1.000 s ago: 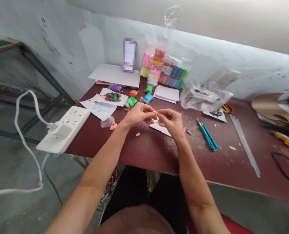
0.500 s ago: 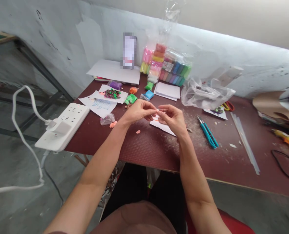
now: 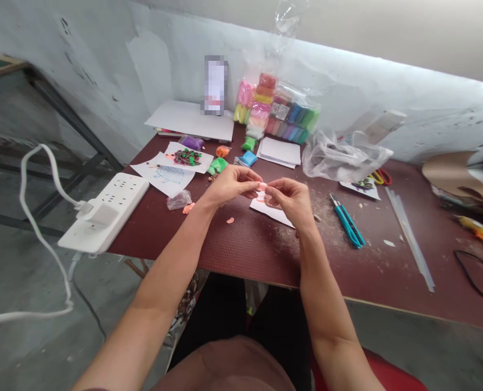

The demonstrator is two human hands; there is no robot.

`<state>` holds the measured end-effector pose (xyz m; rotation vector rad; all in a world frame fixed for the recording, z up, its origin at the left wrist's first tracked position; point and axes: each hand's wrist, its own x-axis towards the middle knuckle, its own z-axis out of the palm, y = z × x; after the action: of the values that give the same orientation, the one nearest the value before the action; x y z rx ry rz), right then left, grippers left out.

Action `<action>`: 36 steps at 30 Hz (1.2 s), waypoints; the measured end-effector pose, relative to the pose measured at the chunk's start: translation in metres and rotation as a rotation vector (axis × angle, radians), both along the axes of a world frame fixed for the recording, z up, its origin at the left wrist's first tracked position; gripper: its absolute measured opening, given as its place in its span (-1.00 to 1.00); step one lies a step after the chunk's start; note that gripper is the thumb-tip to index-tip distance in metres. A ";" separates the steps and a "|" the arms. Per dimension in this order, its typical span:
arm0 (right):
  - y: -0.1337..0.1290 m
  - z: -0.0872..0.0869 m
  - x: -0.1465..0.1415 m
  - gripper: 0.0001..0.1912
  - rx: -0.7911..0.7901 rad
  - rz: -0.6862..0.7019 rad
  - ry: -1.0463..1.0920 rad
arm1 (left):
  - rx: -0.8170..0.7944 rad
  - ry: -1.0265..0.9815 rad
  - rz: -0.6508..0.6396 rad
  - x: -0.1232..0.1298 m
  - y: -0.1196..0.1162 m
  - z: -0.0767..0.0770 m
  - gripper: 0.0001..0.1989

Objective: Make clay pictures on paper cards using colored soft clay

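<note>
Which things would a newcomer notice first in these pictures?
Probably the colourful packs at the back of the table. Next, the left hand and right hand, which pinch a small pink piece near the picture's middle. A teal tool lies right of them, and a white power strip sits at the table's left edge.

On the dark red bench (image 3: pixel 245 244), which has some dust (image 3: pixel 323 198), lies a paper stack (image 3: pixel 279 152). Left of this stack are a blue pack (image 3: pixel 248 158) and a drawing (image 3: pixel 172 176); right of it, a bag (image 3: pixel 345 158); in front, a card (image 3: pixel 273 212); in front and right, a teal tool (image 3: pixel 349 225).
</note>
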<state>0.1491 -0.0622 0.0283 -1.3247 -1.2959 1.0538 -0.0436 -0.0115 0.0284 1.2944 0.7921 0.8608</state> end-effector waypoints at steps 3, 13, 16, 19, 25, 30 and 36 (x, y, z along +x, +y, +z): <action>0.001 -0.001 -0.001 -0.62 0.017 -0.008 -0.004 | -0.006 0.008 -0.039 0.000 -0.002 0.001 -0.66; 0.001 -0.009 -0.009 -0.64 0.073 -0.051 -0.013 | -0.089 0.019 0.063 0.010 -0.006 0.001 -0.78; 0.001 -0.012 -0.011 -0.57 0.094 -0.081 -0.045 | -0.098 -0.001 0.082 0.014 -0.004 -0.002 -0.78; 0.000 -0.014 -0.012 -0.50 0.113 -0.120 -0.068 | -0.074 -0.028 0.104 0.015 -0.003 -0.004 -0.77; 0.000 -0.015 -0.011 -0.53 0.128 -0.123 -0.133 | -0.039 -0.040 0.094 0.016 -0.003 -0.004 -0.84; 0.000 -0.017 -0.011 -0.58 0.170 -0.129 -0.145 | -0.067 -0.055 0.111 0.017 -0.003 -0.003 -0.84; 0.000 -0.014 -0.009 -0.55 0.143 -0.135 -0.184 | -0.070 -0.075 0.052 0.014 -0.002 -0.004 -0.66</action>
<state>0.1405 -0.0624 0.0139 -1.4029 -1.3692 0.7462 -0.0296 -0.0137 0.0241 1.1780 0.7928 0.9096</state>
